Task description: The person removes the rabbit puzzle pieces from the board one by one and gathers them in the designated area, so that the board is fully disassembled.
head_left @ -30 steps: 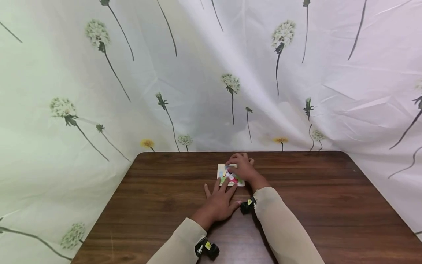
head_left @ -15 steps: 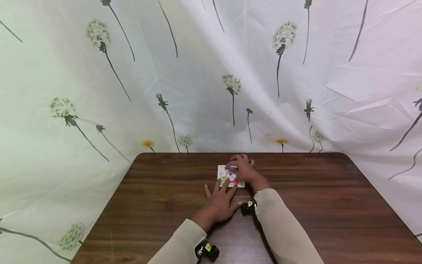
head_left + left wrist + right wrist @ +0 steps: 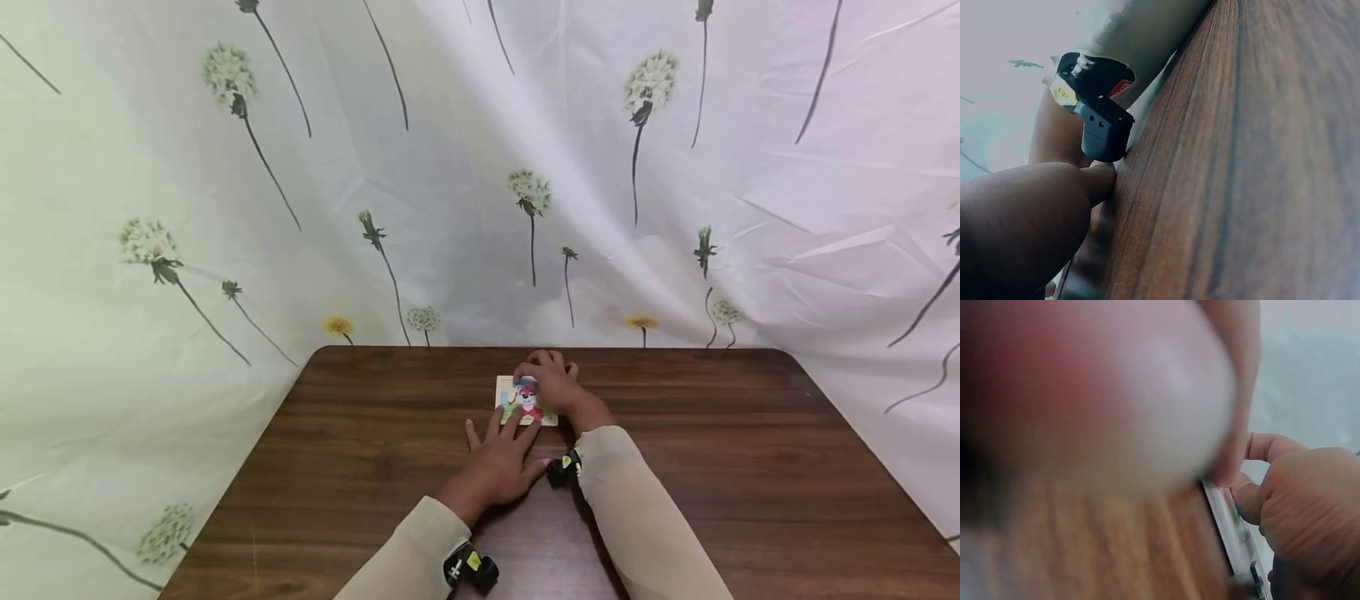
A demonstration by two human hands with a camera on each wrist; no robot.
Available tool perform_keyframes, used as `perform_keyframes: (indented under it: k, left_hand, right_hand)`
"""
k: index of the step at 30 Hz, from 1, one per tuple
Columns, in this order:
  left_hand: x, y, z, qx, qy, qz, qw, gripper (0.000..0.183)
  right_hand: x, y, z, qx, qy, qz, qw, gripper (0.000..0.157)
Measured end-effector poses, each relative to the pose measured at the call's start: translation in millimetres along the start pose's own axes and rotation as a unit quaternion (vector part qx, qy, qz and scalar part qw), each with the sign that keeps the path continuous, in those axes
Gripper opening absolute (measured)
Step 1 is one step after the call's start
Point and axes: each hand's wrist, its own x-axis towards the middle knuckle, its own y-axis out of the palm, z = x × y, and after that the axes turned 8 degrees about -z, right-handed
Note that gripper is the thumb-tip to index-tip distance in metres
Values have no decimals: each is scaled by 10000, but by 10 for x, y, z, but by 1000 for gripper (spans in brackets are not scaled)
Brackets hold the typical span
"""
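A small square picture puzzle (image 3: 499, 385), with a pink-and-white cartoon animal and a pale border, lies flat near the table's far side. My left hand (image 3: 497, 471) rests palm down, fingers spread, its fingertips on the puzzle's near edge. Over the puzzle's upper right, my right hand (image 3: 557, 385) bends its fingers and pinches a small blue puzzle piece (image 3: 525, 382) at the top, partly hidden by the fingers. In the right wrist view the right thumb (image 3: 1248, 501) is down at the puzzle's surface, and the blurred left thumb (image 3: 1104, 394) fills the upper left.
The dark wooden table (image 3: 337, 450) ends at a white cloth (image 3: 465, 250) printed with dandelions. A black wrist camera (image 3: 471, 568) sits on the left sleeve; the right sleeve's camera (image 3: 561, 468) is right at the left thumb's tip.
My right thumb has drawn aside to the right, so more of the animal's face shows. The left hand stays in place on the near edge.
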Motion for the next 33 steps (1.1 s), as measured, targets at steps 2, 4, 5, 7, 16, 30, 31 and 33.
perform_keyframes:
  k: [2,4,5,7,16,30,31,33]
  left_hand:
    - [-1,-4,3,-27,-9,2,10000,67]
    - [0,-5,5,-113,-8,-10,9999,67]
    - [1,-5,5,-115,-2,-14,9999,67]
    - [3,-5,8,-101,6,-27,9999,67]
    - [-12,1,11,14,-7,-16,10000,67]
    - [9,-6,-1,-25,18,-38,10000,67]
    - [7,-8,-2,-35,10,-35,10000,67]
    - [6,-14,-6,-59,3,-35,10000,67]
  right_hand:
    - [16,11,8,8,24,-12,10000,27]
    - [30,22,6,40,42,-27,10000,26]
    - [33,25,4,40,44,-39,10000,26]
    - [39,33,0,56,36,-36,10000,25]
    - [33,47,-2,84,-17,-35,10000,29]
    - [37,48,-28,228,-37,-22,9997,27]
    - [36,49,-30,211,-48,-28,9998,28]
    - [33,52,-38,149,-79,-59,9998,33]
